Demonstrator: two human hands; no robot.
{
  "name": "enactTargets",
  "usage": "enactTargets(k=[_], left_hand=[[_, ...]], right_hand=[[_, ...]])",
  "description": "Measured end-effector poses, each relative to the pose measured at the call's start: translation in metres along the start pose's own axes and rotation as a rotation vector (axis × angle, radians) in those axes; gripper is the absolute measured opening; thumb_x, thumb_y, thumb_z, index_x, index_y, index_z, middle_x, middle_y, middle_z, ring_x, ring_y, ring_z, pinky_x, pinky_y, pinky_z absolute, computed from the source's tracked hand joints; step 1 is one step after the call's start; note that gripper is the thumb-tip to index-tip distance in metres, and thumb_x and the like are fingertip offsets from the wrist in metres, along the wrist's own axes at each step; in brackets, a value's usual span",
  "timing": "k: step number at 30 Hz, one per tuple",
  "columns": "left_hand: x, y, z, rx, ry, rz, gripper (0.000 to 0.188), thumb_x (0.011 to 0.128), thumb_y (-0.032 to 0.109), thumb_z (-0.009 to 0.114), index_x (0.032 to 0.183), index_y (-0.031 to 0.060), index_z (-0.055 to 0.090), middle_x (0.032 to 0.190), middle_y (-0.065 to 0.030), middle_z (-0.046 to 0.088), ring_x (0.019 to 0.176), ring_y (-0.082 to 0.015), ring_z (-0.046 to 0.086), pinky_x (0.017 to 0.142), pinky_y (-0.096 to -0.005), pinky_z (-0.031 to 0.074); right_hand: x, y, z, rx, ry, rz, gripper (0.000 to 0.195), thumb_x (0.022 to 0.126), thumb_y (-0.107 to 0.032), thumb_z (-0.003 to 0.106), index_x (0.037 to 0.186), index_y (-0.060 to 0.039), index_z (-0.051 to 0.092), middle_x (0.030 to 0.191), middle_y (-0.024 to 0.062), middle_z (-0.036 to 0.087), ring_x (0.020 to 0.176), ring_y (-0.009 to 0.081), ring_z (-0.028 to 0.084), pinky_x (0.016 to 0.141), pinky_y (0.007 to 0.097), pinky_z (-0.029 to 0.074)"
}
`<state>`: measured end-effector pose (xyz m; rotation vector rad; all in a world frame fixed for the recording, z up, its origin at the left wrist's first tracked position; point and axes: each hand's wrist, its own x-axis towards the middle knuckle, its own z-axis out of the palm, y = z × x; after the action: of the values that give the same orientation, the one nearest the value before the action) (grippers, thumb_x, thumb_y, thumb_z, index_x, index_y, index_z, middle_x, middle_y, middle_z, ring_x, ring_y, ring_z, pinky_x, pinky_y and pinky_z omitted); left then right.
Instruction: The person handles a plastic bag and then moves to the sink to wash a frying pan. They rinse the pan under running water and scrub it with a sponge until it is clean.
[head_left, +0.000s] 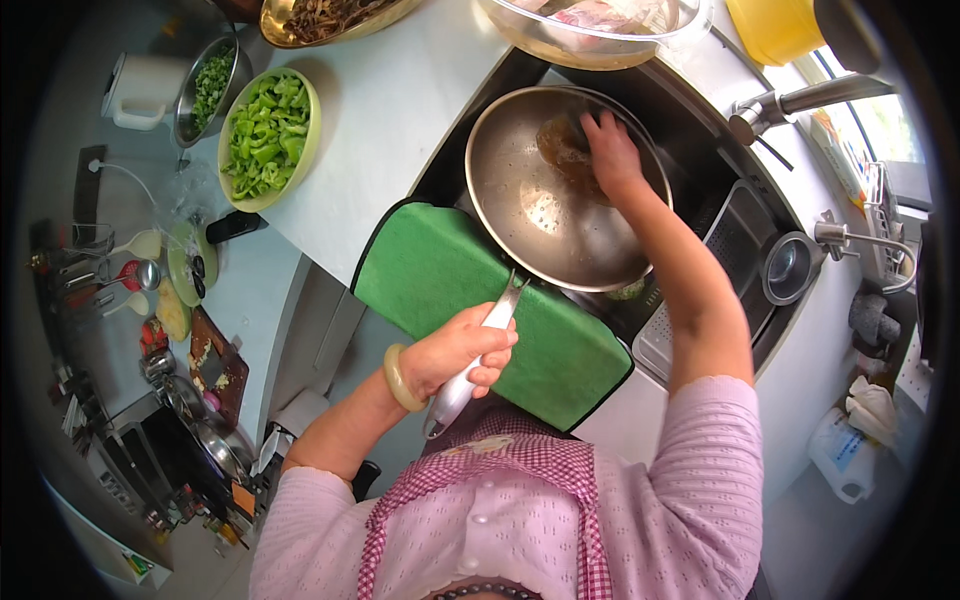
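A large steel wok (555, 195) is tilted over the sink (442, 161). My left hand (480, 349) is closed around its pale handle (457, 390), whose forked metal end meets the near rim. Inside the wok, my right hand (611, 150) reaches down at the upper right wall, beside brownish, bubbly liquid (559, 142). A dark blurred patch lies by its fingertips; whether they hold something cannot be told. A green cloth (487, 300) drapes over the counter edge below the wok.
A clear bowl (577, 56) with raw meat or fish stands beyond the wok. Steel faucets (757, 120) and a perforated tray (660, 341) are at right. A bowl (315, 150) of cut green peppers stands left; a cutting board (236, 375) lies farther left.
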<state>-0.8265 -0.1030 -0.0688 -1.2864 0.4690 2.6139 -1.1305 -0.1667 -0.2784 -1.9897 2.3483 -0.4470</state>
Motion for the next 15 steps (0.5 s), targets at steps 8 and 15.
enactTargets(k=[8,15], left_hand=[[0.003,-0.003,0.005,0.070,0.027,0.021,0.012,0.092,0.010,0.050,0.093,0.0095,0.039,0.064,0.0008,0.043,0.042,-0.0059,0.040,0.038,-0.0244,0.042],[0.003,-0.004,0.016,0.164,0.104,0.041,0.013,0.091,0.010,0.050,0.093,0.0088,0.038,0.064,0.0000,0.044,0.042,-0.0060,0.040,0.037,-0.0250,0.042]], right_hand=[[-0.071,-0.072,-0.043,0.623,-0.555,-0.058,0.037,0.075,-0.006,0.064,0.110,-0.0063,0.052,0.102,0.0248,0.057,0.097,0.0420,0.055,0.083,0.0477,0.045],[0.049,-0.078,0.011,0.839,0.253,0.555,0.029,0.079,-0.006,0.063,0.106,-0.0010,0.053,0.098,0.0237,0.060,0.094,0.0429,0.057,0.080,0.0467,0.047]])
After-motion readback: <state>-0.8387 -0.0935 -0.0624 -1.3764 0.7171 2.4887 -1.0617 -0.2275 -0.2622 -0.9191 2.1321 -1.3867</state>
